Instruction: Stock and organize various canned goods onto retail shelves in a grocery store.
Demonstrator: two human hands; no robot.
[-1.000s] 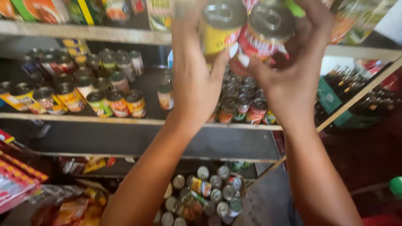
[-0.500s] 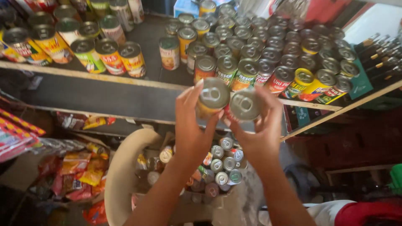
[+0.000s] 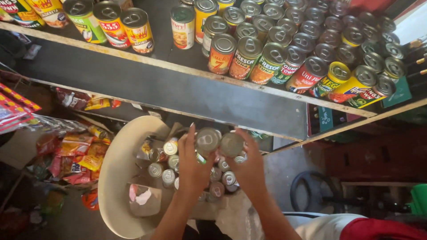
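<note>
Below the long dark shelf (image 3: pixel 178 95), left hand (image 3: pixel 192 166) and right hand (image 3: pixel 249 166) each grip a silver-topped tin can (image 3: pixel 207 140) (image 3: pixel 231 144), apparently steadying them over the round cream basin (image 3: pixel 115 178).

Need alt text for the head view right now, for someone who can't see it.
Seen from above, the left hand and right hand each hold a can over a cream tub of loose cans. Above them, a shelf carries rows of upright cans.
</note>
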